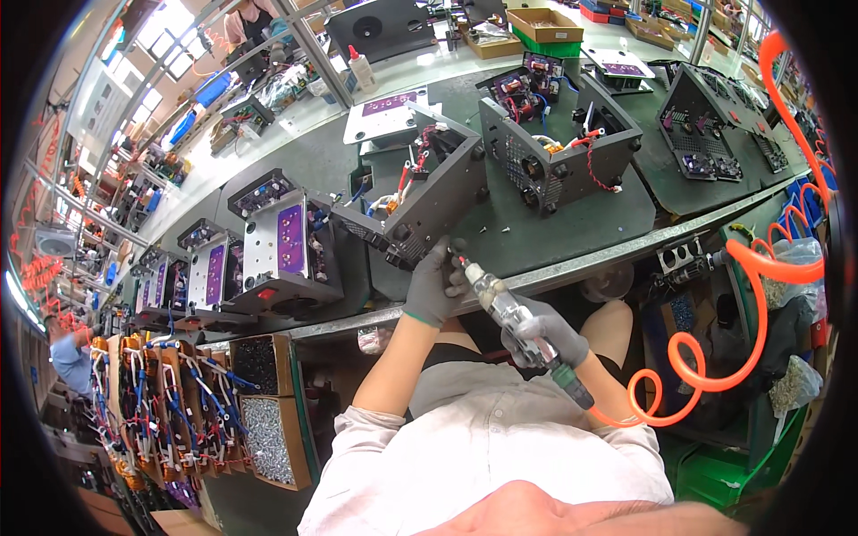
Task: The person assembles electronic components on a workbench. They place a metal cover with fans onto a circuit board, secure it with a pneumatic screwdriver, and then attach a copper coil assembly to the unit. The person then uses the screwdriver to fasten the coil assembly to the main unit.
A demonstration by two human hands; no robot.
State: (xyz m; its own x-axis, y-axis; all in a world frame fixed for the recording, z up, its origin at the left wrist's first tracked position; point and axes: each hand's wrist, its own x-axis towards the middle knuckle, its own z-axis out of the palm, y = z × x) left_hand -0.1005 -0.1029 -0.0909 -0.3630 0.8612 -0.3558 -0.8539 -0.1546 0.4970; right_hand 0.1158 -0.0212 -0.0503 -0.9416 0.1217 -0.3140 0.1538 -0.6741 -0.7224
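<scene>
My right hand (547, 335), in a grey glove, is wrapped round a pneumatic screwdriver (506, 308). An orange coiled air hose runs from its rear end, and its tip points up and left. My left hand (435, 288), gloved too, has its fingers curled beside the tip; anything small between them cannot be made out. Just beyond the left hand is a grey metal chassis (438, 196) standing at a slant, with red and white wires inside. Loose screws (506, 230) lie on the green mat (545, 250) to its right.
Another chassis (559, 161) stands to the right. Several finished-looking units with purple boards (290, 241) line the left. Boxes of screws (268, 439) and wire bundles (165, 402) sit at lower left. The orange coiled hose (760, 268) hangs at right. A person (246, 22) is at the far bench.
</scene>
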